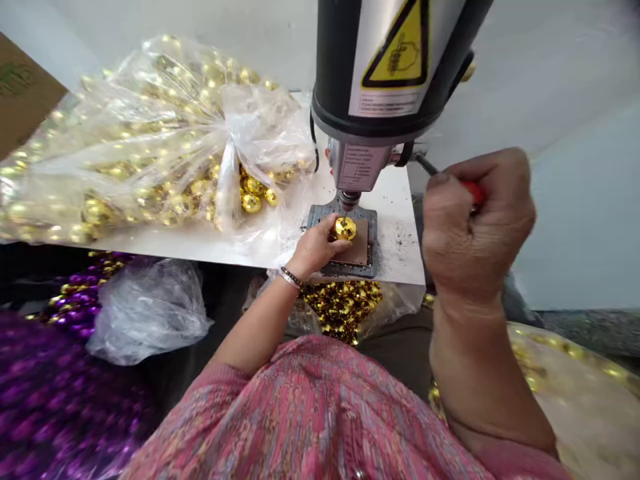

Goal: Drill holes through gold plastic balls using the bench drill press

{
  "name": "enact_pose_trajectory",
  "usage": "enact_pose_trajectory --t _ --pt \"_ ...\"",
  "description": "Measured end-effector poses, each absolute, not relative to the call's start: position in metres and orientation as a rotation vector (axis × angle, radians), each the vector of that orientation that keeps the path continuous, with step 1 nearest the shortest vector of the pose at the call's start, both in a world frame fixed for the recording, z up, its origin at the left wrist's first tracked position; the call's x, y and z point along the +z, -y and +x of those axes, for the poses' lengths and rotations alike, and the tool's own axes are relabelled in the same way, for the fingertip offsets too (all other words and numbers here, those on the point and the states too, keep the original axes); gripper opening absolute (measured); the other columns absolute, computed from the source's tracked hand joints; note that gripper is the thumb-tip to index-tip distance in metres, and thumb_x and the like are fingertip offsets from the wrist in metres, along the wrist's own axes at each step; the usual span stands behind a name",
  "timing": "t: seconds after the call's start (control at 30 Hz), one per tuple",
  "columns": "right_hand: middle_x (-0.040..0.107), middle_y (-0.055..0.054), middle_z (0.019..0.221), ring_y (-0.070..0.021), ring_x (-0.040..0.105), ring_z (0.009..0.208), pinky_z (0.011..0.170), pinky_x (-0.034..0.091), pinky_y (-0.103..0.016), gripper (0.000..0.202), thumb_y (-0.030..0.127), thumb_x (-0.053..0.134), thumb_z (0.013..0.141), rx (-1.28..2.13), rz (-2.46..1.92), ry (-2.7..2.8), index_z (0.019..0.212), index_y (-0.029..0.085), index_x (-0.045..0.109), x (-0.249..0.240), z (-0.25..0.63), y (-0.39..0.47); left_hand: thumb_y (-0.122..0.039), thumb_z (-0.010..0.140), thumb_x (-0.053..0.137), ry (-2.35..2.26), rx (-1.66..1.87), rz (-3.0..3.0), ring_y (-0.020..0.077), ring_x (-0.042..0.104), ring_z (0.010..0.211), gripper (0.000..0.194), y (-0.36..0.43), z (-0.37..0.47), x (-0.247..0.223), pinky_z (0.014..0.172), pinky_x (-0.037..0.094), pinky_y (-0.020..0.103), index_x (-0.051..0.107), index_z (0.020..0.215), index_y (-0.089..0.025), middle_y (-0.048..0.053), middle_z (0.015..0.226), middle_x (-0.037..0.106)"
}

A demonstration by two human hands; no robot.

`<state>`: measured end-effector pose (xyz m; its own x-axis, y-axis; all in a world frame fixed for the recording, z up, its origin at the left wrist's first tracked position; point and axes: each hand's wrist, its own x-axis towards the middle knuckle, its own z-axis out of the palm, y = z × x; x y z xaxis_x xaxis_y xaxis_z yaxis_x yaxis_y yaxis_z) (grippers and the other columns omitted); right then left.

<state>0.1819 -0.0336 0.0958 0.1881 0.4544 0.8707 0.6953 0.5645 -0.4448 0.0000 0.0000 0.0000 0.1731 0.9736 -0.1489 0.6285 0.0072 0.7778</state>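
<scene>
A shiny gold faceted ball (345,229) is held between the thumb and fingers of my left hand (319,245), on a brown board (356,253) over the dark metal base (371,223). Right above it stands the drill press (363,167), its thin bit reaching down to the top of the ball. Whether the bit has entered the ball, I cannot tell. My right hand (475,227) is closed around the drill press lever (425,163), whose red knob (474,193) shows between the fingers.
A clear plastic bag (190,140) of gold balls covers the table's left side. Dark shavings lie on the white tabletop (397,227). Below its front edge hangs an open bag of gold pieces (345,303). Purple shiny pieces (65,393) are at lower left, a cardboard box (25,90) at far left.
</scene>
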Motion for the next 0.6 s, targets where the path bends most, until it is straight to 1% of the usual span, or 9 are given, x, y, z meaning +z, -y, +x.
enact_pose_trajectory --t 0.13,0.23,0.33,0.4,0.5,0.6 --pt "0.047 0.006 0.072 -0.0001 0.038 0.065 0.066 0.037 -0.014 0.014 0.019 0.053 0.099 -0.237 -1.057 1.473 0.086 0.016 0.058 0.091 0.184 0.035 -0.024 0.086 0.088 -1.54 0.632 1.708 0.0333 0.076 0.126 0.077 0.0 0.0 -0.001 0.111 0.06 0.042 0.065 0.158 -0.02 0.012 0.141 0.08" --pt "0.047 0.005 0.073 -0.0016 0.039 0.066 0.066 0.038 -0.017 0.016 0.023 0.052 0.101 -0.269 -1.039 1.455 0.088 0.016 0.057 0.083 0.183 0.033 -0.024 0.086 0.088 -1.559 0.61 1.715 0.0323 0.077 0.122 0.075 0.0 0.0 -0.001 0.11 0.059 0.042 0.065 0.157 -0.02 0.011 0.138 0.081" --pt "0.045 0.005 0.074 -0.0024 0.039 0.066 0.064 0.037 -0.019 0.019 0.03 0.052 0.104 -0.255 -1.016 1.426 0.09 0.018 0.055 0.072 0.182 0.031 -0.023 0.087 0.087 -1.544 0.611 1.725 0.0317 0.076 0.124 0.075 0.0 0.0 -0.003 0.111 0.058 0.042 0.063 0.158 -0.02 0.011 0.142 0.079" --pt "0.045 0.004 0.076 -0.003 0.041 0.068 0.065 0.038 -0.021 0.022 0.037 0.052 0.106 -0.207 -1.009 1.403 0.093 0.019 0.056 0.065 0.181 0.03 -0.023 0.088 0.086 -1.529 0.616 1.724 0.0314 0.076 0.124 0.075 -0.001 0.0 -0.004 0.111 0.058 0.042 0.063 0.159 -0.02 0.012 0.143 0.079" --pt "0.049 0.003 0.079 -0.004 0.047 0.069 0.068 0.041 -0.023 0.029 0.044 0.049 0.108 -0.203 -1.026 1.371 0.094 0.02 0.057 0.056 0.181 0.028 -0.023 0.087 0.087 -1.524 0.638 1.724 0.0311 0.076 0.123 0.073 -0.001 -0.001 -0.008 0.11 0.058 0.042 0.065 0.156 -0.022 0.011 0.139 0.08" --pt "0.056 0.003 0.078 -0.0046 0.053 0.07 0.07 0.043 -0.023 0.029 0.043 0.049 0.109 -0.277 -0.989 1.343 0.094 0.02 0.059 0.05 0.181 0.025 -0.023 0.086 0.088 -1.499 0.679 1.718 0.03 0.076 0.121 0.071 -0.002 -0.001 -0.011 0.109 0.059 0.041 0.067 0.154 -0.025 0.008 0.135 0.082"
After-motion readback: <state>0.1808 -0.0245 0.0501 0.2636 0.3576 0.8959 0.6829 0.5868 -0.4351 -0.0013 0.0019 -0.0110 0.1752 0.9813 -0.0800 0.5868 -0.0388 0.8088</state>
